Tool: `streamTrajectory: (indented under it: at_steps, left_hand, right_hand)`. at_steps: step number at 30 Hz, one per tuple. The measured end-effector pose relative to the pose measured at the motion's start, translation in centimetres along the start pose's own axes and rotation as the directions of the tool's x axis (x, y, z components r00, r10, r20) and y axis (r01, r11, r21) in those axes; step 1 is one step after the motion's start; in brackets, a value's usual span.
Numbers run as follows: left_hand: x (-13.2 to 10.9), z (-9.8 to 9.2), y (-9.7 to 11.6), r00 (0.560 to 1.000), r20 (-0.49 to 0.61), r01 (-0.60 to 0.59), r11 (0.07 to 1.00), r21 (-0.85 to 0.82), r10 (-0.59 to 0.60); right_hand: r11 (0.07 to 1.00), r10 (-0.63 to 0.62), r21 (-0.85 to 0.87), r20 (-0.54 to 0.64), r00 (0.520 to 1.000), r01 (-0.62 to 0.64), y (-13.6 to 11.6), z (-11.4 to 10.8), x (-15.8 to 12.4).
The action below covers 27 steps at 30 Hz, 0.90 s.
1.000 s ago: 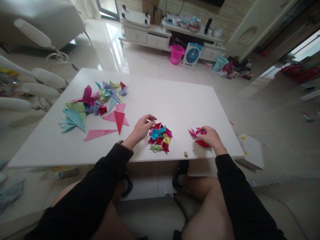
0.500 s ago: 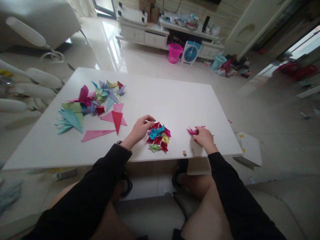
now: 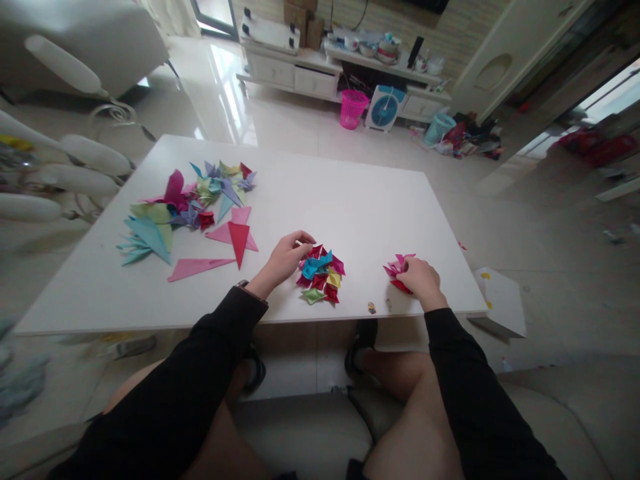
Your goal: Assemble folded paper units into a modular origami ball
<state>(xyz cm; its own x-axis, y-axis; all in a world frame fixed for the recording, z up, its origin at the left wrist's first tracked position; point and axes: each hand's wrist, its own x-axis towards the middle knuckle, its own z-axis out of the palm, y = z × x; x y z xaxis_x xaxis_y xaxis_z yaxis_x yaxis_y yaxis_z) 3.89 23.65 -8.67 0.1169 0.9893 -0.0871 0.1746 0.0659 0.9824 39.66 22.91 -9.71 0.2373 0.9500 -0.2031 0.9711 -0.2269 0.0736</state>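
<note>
A small heap of folded paper pieces (image 3: 320, 275) in red, blue, yellow and green lies near the front edge of the white table (image 3: 350, 207). My left hand (image 3: 284, 258) rests at the heap's left side, fingers curled and tips pinched on a red piece at its top. My right hand (image 3: 419, 278) lies over a pink and red folded paper piece (image 3: 397, 269) to the right, fingers closed on it. Black sleeves cover both arms.
A spread of larger folded paper shapes (image 3: 190, 210) covers the table's left half. White chairs (image 3: 75, 160) stand at the left. A paper sheet (image 3: 503, 300) lies on the floor by the right corner. A pink basket (image 3: 353, 108) and fan (image 3: 385, 108) stand beyond.
My right hand shifted slightly over the pink and red piece, drawing it a little toward me and back. My left hand stayed at the heap.
</note>
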Motion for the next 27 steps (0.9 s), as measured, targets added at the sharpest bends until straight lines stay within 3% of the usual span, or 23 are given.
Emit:
streamTrajectory:
  at_steps: [7, 10, 16, 22, 27]
  left_hand:
    - [0.1, 0.1, -0.4, 1.0, 0.01, -0.005, 1.0, 0.008, 0.005]
    - [0.1, 0.2, -0.6, 1.0, 0.023, -0.017, 1.0, 0.019, 0.017]
    - [0.0, -0.7, -1.1, 0.999, -0.037, -0.006, 0.992, 0.123, 0.011]
    - [0.9, -4.9, -3.2, 0.962, -0.272, 0.092, 0.953, 0.289, -0.011]
    - [1.3, -10.3, -6.3, 0.859, -0.503, 0.322, 0.866, 0.383, -0.096]
  right_hand:
    - [0.995, -0.052, 0.078, -0.071, 0.996, 0.058, -0.8, 0.0, -0.1]
    - [0.973, -0.117, 0.188, -0.115, 0.986, 0.138, -2.0, 0.2, 0.0]
    - [0.791, -0.257, 0.456, -0.357, 0.898, 0.407, -5.5, 0.6, 0.1]
    - [0.686, -0.348, 0.469, -0.461, 0.816, 0.557, -9.8, 0.7, -0.4]
    - [0.632, -0.378, 0.503, -0.465, 0.801, 0.59, -12.2, 0.3, -0.4]
